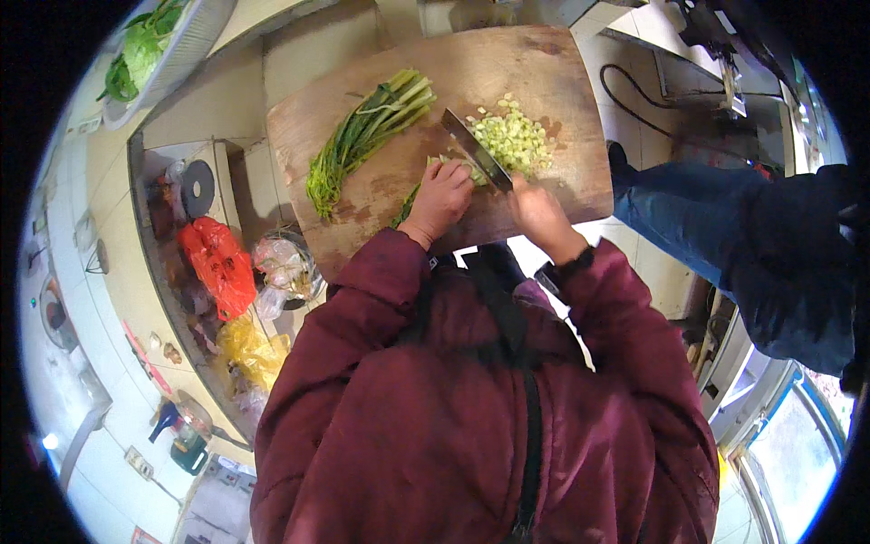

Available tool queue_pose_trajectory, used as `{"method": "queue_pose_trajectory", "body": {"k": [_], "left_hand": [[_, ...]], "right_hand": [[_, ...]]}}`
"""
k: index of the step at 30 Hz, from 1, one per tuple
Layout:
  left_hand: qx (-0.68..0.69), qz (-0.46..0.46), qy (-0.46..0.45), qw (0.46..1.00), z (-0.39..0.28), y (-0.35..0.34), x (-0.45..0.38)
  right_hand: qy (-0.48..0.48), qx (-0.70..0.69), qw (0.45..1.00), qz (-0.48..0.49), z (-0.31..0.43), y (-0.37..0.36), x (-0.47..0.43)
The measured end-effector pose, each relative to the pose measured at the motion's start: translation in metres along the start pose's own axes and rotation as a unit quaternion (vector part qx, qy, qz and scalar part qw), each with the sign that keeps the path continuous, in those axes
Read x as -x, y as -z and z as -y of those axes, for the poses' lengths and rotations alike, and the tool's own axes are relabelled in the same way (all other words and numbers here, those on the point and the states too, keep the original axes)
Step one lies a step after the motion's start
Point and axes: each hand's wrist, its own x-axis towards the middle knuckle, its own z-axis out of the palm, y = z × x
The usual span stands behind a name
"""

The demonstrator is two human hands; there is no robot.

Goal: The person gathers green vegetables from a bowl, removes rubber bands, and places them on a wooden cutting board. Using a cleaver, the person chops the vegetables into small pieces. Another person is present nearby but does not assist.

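My right hand (542, 216) grips the handle of a broad kitchen knife (476, 149), its blade slanting up and to the left. Under the curled fingers of my left hand (442, 199) lies a bunch of green stalks (480, 177), pressed to the wooden cutting board (380, 231). The blade is right beside the cut end of these stalks. Past the blade, on its right, spreads a heap of pale green chopped pieces (520, 139). A second bunch of whole leafy stalks (370, 132) rests on the board's left half, apart from both hands.
On the left, a shelf holds a red plastic bag (219, 265), a yellow plastic bag (255, 353) and a clear bag (282, 265). A white basket of leafy greens (160, 64) stands at upper left. Another person's legs in jeans (686, 204) are close by on the right.
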Motion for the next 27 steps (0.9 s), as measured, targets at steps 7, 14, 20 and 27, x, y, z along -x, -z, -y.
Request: {"method": "queue_pose_trajectory", "body": {"k": [7,14,20,27], "left_hand": [[0.042,-0.007,0.003,0.999,0.001,-0.001,0.003],[0.033,-0.002,0.007,0.999,0.000,-0.001,-0.001],[0.051,-0.009,0.015,0.999,0.000,0.000,0.001],[0.031,0.017,0.023,0.999,-0.001,-0.001,0.000]], "right_hand": [[-0.024,0.021,0.999,0.042,0.014,0.000,0.026],[-0.021,-0.011,1.000,-0.004,-0.005,-0.021,-0.008],[-0.012,-0.052,0.998,0.021,0.005,0.000,0.025],[-0.002,-0.043,0.999,-0.008,0.009,-0.028,-0.015]]}}
